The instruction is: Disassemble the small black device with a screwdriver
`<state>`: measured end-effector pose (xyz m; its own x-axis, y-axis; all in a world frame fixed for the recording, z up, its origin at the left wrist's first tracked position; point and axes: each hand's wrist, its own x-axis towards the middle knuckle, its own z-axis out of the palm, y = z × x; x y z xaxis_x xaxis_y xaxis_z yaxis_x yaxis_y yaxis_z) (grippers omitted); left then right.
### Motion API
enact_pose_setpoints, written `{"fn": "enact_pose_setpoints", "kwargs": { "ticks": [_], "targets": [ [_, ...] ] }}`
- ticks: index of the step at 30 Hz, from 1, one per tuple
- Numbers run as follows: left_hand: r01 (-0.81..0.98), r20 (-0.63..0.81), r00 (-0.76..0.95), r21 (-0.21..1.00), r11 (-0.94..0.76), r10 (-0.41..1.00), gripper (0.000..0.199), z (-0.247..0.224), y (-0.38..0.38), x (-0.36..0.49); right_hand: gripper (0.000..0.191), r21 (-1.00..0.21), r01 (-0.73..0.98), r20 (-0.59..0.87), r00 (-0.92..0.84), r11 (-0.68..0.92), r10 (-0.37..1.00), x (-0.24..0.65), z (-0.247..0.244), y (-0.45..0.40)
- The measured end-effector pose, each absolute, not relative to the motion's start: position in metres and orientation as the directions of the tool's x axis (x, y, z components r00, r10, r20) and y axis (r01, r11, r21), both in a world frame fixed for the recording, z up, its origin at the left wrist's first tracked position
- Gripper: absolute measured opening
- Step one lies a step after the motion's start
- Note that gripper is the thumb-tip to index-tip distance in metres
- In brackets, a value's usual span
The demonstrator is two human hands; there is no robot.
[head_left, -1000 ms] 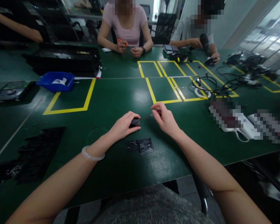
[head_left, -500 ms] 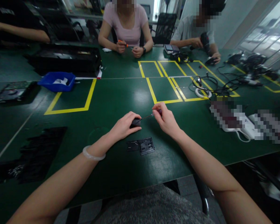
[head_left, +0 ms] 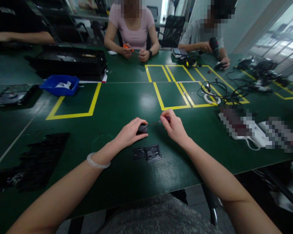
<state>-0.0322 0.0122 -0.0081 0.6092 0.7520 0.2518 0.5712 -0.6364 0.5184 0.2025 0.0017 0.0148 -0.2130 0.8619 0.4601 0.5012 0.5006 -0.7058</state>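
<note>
Glossy green surface point(head_left: 122, 100): inward from its near edge, left hand point(head_left: 130, 132) pinches a small black boxy block point(head_left: 142, 129); right hand point(head_left: 175, 126) holds a dark-handled metal screwdriver point(head_left: 154, 123) against it, apparently working it; next move wants firm bracing

Open worktop point(head_left: 127, 97) beyond left hand point(head_left: 130, 131) and right hand point(head_left: 173, 125). Screwdriver point(head_left: 154, 123), reaching black block point(head_left: 142, 129), bars gap between hands. Flat black parts point(head_left: 153, 153) obstruct body side of left hand; bare strip between parts and right forearm point(head_left: 207, 165). Blue tray point(head_left: 70, 92) well left, cables point(head_left: 230, 97) and power strip point(head_left: 257, 133) well right of hands.
</note>
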Motion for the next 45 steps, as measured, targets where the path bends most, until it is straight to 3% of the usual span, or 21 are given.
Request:
{"fn": "enact_pose_setpoints", "kwargs": {
  "ticks": [8,16,21,31,45],
  "targets": [
    [0.555,0.273,0.596,0.539,-0.633,0.755,0.033,-0.011,0.013,-0.033,0.019,-0.667,0.519,0.497,-0.225,0.535,0.838,0.202,0.017,0.007],
    [0.546,0.279,0.594,0.548,-0.633,0.754,0.033,-0.010,0.013,-0.033,0.008,-0.682,0.550,0.430,-0.232,0.482,0.873,0.198,0.024,0.010],
    [0.548,0.281,0.592,0.547,-0.633,0.755,0.033,-0.009,0.013,-0.033,0.016,-0.664,0.623,0.377,-0.199,0.413,0.905,0.195,0.029,0.008],
    [0.556,0.264,0.589,0.553,-0.620,0.764,0.034,-0.010,0.012,-0.033,0.013,-0.665,0.550,0.460,-0.233,0.506,0.857,0.198,0.020,0.004],
    [0.587,0.223,0.594,0.536,-0.607,0.773,0.033,-0.007,0.014,-0.031,0.018,-0.691,0.538,0.437,-0.221,0.483,0.872,0.198,0.022,0.008]
  ]
}}
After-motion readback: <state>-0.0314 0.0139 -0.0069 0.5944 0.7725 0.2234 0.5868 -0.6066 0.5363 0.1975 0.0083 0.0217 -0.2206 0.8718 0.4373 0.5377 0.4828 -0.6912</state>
